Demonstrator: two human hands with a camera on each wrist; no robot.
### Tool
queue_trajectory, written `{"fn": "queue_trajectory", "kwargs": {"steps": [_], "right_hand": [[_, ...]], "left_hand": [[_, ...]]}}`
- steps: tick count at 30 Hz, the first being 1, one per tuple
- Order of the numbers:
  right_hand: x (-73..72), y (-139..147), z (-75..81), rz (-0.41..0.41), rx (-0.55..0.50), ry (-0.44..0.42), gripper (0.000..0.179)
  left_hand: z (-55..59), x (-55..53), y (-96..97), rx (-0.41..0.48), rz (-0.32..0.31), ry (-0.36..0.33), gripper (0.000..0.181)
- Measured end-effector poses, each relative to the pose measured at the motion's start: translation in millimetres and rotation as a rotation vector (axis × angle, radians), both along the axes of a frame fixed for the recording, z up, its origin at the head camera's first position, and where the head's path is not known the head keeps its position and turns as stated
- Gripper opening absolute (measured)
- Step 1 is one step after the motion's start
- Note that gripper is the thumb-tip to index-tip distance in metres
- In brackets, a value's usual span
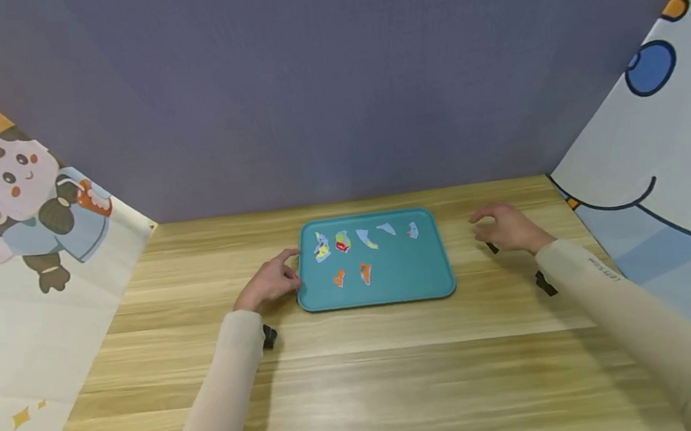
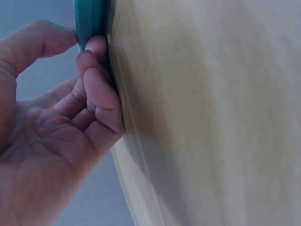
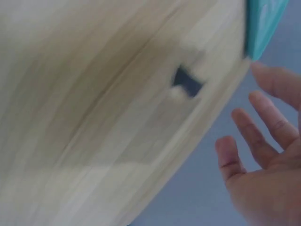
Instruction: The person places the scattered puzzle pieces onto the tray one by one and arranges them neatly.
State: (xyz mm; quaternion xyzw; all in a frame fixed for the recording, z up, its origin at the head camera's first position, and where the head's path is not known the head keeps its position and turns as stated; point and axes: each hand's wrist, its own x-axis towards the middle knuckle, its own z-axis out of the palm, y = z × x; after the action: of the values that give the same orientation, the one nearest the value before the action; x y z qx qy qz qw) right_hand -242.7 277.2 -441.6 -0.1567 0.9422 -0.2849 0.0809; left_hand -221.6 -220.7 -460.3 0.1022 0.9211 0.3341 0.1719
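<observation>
A teal tray [image 1: 401,272] lies on the wooden table with several irregular picture pieces on it. Two orange pieces, one of them an orange scrap [image 1: 366,274], lie in its front left part; a pale crescent-shaped piece [image 1: 366,239] is among those along the back. At the tray's left edge, my left hand [image 1: 271,281] pinches the rim, its other fingers curled low by the tabletop in the left wrist view. My right hand [image 1: 503,229] hovers right of the tray with loosely bent fingers and holds nothing. Below it on the table is a small black notched piece [image 3: 187,82].
A grey-purple wall panel [image 1: 333,92] rises behind the table [image 1: 361,380]. Cartoon-printed side panels stand at the left [image 1: 36,308] and right [image 1: 614,148]. Each wrist carries a small black device, such as the one under the left wrist [image 1: 268,337].
</observation>
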Motion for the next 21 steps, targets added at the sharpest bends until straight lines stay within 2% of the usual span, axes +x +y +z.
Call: {"fn": "queue_trajectory", "kwargs": {"steps": [5,10,14,21], "right_hand": [[-3.0,16.9,-4.5,0.033,0.054,-0.011,0.042],[-2.7,25.1,-7.5,0.137,0.113,0.021,0.048],[-1.9,29.6,-11.0,0.202,0.114,0.034,0.048],[-0.4,32.1,-18.5,0.239,0.112,0.070,0.047]], "left_hand": [[-0.9,0.1,-1.3,0.002,-0.004,-0.005,0.071],[-2.2,0.1,-1.6,0.005,-0.002,-0.010,0.071],[-2.0,0.1,-1.6,0.003,-0.001,-0.011,0.071],[0.1,0.3,-0.5,0.002,-0.006,-0.010,0.072]]}}
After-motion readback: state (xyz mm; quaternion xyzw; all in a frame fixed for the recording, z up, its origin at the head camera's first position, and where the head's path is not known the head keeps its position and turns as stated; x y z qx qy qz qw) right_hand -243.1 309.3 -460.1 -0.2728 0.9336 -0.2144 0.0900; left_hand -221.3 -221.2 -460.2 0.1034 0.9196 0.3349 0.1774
